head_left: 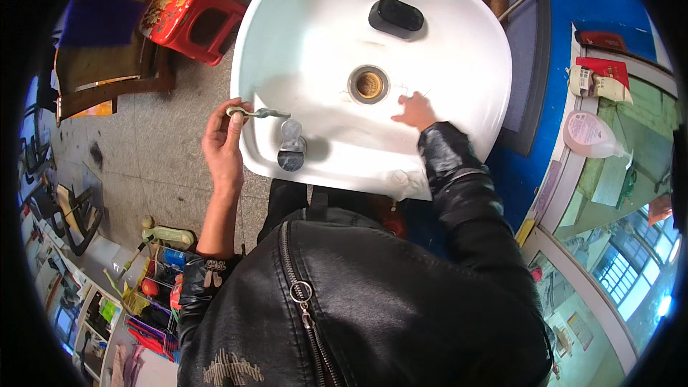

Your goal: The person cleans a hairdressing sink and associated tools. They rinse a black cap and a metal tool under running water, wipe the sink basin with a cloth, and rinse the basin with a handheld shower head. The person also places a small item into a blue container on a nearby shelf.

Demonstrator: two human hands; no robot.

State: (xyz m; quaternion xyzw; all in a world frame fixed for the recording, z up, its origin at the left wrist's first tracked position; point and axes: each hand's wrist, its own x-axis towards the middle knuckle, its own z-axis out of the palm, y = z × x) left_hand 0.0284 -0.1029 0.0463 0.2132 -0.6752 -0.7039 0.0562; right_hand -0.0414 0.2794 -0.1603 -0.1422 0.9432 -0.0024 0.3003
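Observation:
My left hand [223,145] is at the left rim of a white wash basin [322,36]. Its thumb and fingers pinch a slim pale-green tool [259,112] with a rounded end and a darker tip; its exact kind is unclear. Just below the tip, a clear-topped, dark cylindrical fitting [292,156] stands on the basin's near edge. My right hand [416,110] reaches into the basin, right of the round drain [369,84]. Its fingers are spread, close to the white surface, with a few thin marks by the fingertips. A black rounded block [396,17] lies farther back in the basin.
A red plastic stool [190,20] stands on the grey floor at the far left, by a wooden bench [107,64]. On the right, a pink pump bottle [591,135] rests on a ledge beside glass panes. Wire baskets with bottles [161,279] stand at lower left.

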